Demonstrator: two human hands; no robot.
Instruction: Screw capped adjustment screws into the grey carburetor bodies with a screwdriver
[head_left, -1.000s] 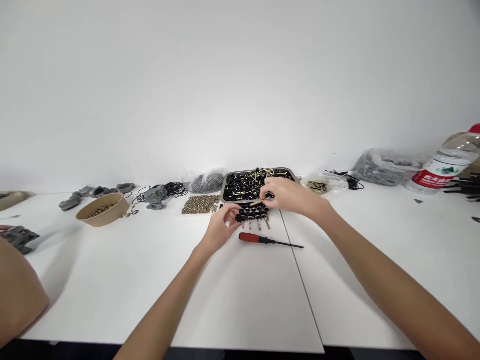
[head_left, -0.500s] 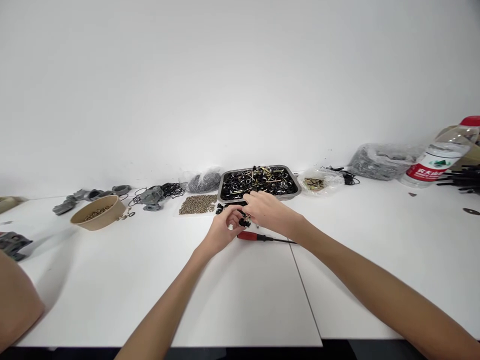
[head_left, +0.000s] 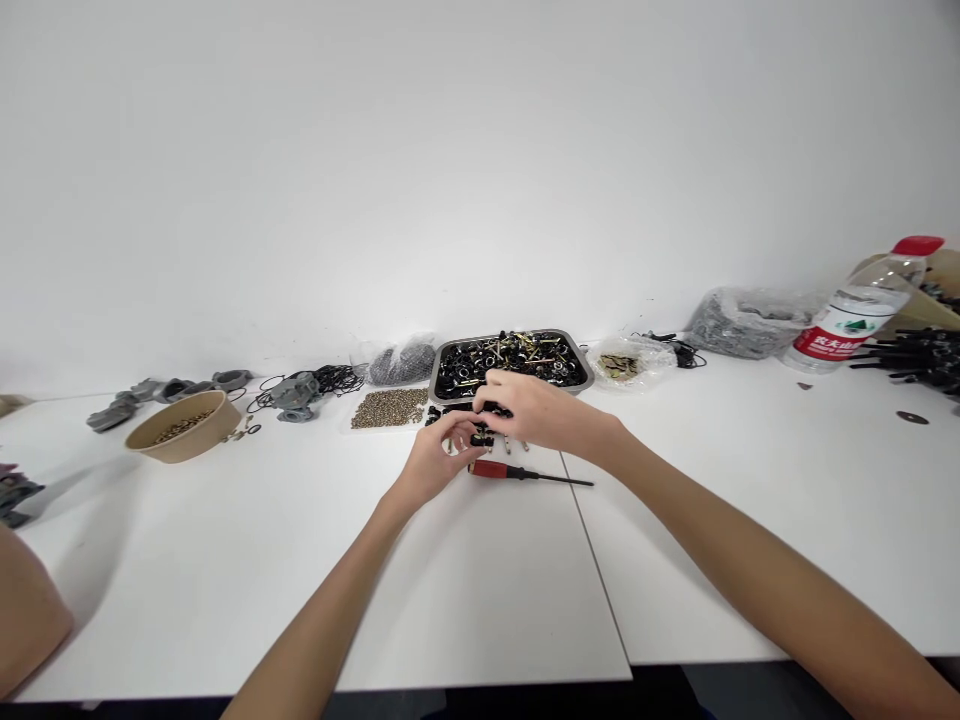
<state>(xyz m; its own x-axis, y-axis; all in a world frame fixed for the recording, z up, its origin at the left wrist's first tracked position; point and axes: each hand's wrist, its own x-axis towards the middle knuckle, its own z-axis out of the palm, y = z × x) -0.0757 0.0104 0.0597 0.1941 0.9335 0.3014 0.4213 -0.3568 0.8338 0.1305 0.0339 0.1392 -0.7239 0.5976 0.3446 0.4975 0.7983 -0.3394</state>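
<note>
My left hand point(head_left: 435, 462) and my right hand point(head_left: 529, 410) meet over the table in front of the metal tray. The left fingers are curled, with a small black part point(head_left: 481, 440) between thumb and fingertips. My right hand is bent close above it, fingertips pinched near the left ones; what they grip is too small and hidden to make out. More small black parts with brass-coloured pins lie behind and beneath the hands. Just below them, a screwdriver point(head_left: 491, 469) with a red and black handle lies flat, its shaft pointing right.
The metal tray point(head_left: 587, 384) holds many black and brass-coloured parts. To its left lie small brass-coloured pieces point(head_left: 390, 408) and a tan bowl point(head_left: 180, 440); a plastic bag point(head_left: 637, 358) is on its right. A water bottle point(head_left: 840, 330) stands farther right. Someone's bare limb point(head_left: 30, 620) shows lower left.
My right hand has lifted and drawn slightly back from the left fingertips, showing more parts with pins under it. The whole view has shifted slightly. The screwdriver's shaft shows in full now.
</note>
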